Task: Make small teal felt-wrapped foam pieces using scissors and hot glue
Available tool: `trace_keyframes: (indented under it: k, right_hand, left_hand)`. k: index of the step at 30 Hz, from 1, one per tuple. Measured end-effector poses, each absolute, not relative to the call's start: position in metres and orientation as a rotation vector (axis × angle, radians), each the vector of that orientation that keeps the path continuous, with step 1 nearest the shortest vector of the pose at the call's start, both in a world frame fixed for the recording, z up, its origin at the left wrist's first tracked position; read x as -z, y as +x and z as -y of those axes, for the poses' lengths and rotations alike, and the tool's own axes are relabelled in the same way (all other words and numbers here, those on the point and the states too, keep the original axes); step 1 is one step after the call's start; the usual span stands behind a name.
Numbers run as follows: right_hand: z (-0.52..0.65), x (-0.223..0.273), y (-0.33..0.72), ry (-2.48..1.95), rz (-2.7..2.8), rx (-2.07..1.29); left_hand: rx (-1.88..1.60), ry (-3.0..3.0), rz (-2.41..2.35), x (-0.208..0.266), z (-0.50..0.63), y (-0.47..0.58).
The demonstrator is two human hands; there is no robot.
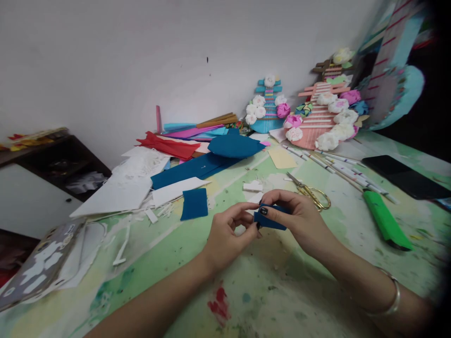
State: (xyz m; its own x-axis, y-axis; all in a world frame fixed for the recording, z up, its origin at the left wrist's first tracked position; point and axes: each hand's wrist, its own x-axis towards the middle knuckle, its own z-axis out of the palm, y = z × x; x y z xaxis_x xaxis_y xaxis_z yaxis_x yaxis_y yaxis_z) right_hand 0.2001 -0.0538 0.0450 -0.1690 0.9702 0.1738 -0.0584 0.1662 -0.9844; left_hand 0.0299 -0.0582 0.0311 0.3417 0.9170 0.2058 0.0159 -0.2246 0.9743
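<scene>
Between my two hands, just above the table, is a small piece of dark blue paper [273, 221]. My right hand [294, 213] pinches it between thumb and fingers from the right. My left hand [232, 230] has its thumb and fingertips closed on the paper's left end. Part of the piece is hidden behind my right fingers. Left of my left hand lies a separate dark blue rectangle [195, 204]. Gold-handled scissors [310, 191] rest just beyond my right hand. A small white block [252, 187] lies behind my hands.
Larger blue cut-outs [234, 146], red crepe paper [169, 145] and white sheets [120, 185] pile up at the back left. Flower-decorated instrument models [267, 110] stand against the wall. To the right are markers [352, 171], a black phone [405, 176] and a green cutter [385, 218].
</scene>
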Motion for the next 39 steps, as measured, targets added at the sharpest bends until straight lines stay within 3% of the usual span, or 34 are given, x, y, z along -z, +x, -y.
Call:
trace_keyframes:
  k: [9,28,39]
  right_hand:
    - [0.058,-0.048,0.195,-1.098,1.487,-0.929]
    - [0.064,-0.041,0.189,-1.122,1.463,-0.893]
    - [0.058,-0.039,0.194,-1.106,1.489,-0.983]
  left_hand:
    - [-1.082,1.604,-0.818,-0.028,0.058,0.031]
    - [-1.024,1.291,-0.832,-0.037,0.064,0.035]
    - [-1.079,1.49,-0.942,-0.031,0.06,0.033]
